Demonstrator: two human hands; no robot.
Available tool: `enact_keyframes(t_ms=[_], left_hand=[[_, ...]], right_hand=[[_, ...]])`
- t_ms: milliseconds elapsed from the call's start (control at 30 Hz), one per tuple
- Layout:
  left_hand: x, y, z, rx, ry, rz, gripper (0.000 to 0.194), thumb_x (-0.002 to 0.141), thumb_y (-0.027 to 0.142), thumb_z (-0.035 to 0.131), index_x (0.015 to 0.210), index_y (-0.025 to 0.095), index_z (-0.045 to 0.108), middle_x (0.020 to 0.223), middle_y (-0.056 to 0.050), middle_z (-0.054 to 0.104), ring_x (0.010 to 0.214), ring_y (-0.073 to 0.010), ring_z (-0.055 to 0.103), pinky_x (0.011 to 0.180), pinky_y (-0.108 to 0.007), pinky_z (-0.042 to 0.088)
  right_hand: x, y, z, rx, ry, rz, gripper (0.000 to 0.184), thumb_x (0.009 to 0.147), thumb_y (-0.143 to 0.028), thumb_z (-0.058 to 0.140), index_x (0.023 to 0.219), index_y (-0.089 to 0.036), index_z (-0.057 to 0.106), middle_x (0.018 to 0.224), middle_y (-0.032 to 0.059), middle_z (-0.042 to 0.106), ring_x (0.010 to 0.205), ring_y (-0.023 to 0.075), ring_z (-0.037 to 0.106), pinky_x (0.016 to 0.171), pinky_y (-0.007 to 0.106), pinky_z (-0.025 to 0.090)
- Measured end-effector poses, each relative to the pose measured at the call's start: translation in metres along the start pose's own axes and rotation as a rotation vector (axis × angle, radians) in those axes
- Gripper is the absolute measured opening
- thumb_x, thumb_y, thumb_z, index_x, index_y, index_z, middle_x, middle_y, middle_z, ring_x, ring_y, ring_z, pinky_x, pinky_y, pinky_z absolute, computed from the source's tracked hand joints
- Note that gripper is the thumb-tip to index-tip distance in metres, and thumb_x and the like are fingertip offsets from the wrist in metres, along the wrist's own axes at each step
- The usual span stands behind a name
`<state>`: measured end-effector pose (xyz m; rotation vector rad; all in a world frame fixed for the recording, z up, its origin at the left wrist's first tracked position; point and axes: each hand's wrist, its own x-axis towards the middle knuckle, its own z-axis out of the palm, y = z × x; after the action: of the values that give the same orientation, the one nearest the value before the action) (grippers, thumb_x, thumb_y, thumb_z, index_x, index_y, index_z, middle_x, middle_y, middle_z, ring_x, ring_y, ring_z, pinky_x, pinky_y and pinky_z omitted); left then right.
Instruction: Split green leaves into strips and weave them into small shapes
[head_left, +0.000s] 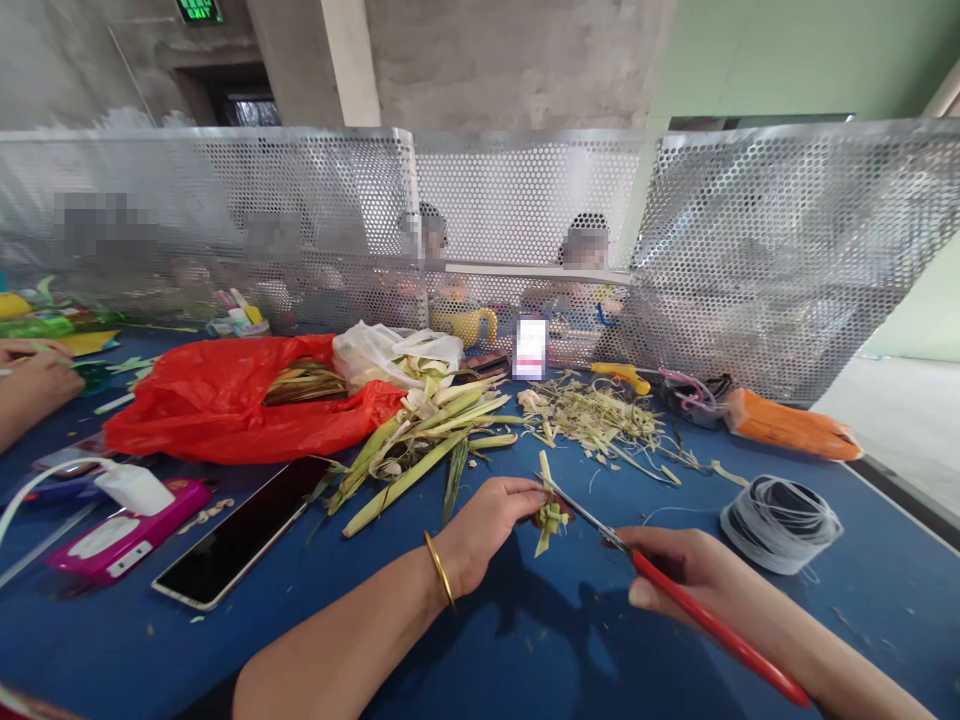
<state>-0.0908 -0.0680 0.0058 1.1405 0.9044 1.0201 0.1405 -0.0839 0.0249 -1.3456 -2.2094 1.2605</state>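
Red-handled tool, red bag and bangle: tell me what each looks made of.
Red-handled tool: polished metal, likely steel, at its silvery, glinting front; the smooth red covering is probably plastic.
Red bag: thin, glossy plastic film, judging by its crinkles and highlights.
Bangle: shiny gold-coloured metal, by its gleam; solid or plated, unclear.

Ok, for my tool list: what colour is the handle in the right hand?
Red; the tool handle shows best in the head view.

My feed looks fairly bright and evenly lit; soft shadows pool on the blue table (300,585) in front of the mesh partition (525,190). Behind the partition, people (585,243) look hazy, partly pixelated; its right end seems stretched.
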Motion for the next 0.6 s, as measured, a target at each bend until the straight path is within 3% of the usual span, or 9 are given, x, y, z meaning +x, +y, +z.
enact_keyframes(t_ms=[200,400,500,600], left_hand=[[0.0,0.0,0.0,-0.012,-0.006,-0.037,0.018,0.075,0.025,0.062,0.067,0.019,0.076,0.077,-0.009,0.071,0.081,-0.0222,0.062,0.078,-0.029,0.042],[0.001,-0.003,-0.001,-0.008,-0.021,-0.026,0.021,0.077,0.03,0.062,0.067,0.018,0.075,0.076,-0.008,0.07,0.078,-0.0205,0.059,0.074,-0.027,0.041],[0.003,-0.008,-0.002,-0.038,0.006,-0.025,0.023,0.078,0.034,0.064,0.067,0.017,0.074,0.075,-0.007,0.069,0.072,-0.0174,0.058,0.069,-0.025,0.04],[0.004,-0.012,-0.004,-0.189,0.059,-0.145,0.024,0.079,0.038,0.064,0.074,0.015,0.071,0.075,-0.005,0.067,0.067,-0.0139,0.057,0.065,-0.024,0.041]], right_hand=[[0.001,-0.001,0.002,-0.016,0.009,0.029,0.039,0.079,-0.049,0.061,0.102,-0.019,0.07,0.068,-0.0027,0.058,0.06,0.012,0.044,0.053,0.021,0.035],[0.002,0.0,0.003,-0.079,0.047,0.059,0.041,0.076,-0.051,0.063,0.102,-0.02,0.07,0.07,-0.0024,0.064,0.062,0.0148,0.053,0.054,0.021,0.04],[0.003,0.004,0.001,-0.155,0.176,0.047,0.043,0.075,-0.051,0.063,0.104,-0.02,0.07,0.07,-0.002,0.067,0.064,0.0174,0.059,0.054,0.022,0.042],[0.007,0.01,-0.003,-0.387,0.33,0.121,0.044,0.079,-0.051,0.057,0.11,-0.022,0.067,0.074,0.0002,0.072,0.068,0.0216,0.065,0.056,0.025,0.044]])
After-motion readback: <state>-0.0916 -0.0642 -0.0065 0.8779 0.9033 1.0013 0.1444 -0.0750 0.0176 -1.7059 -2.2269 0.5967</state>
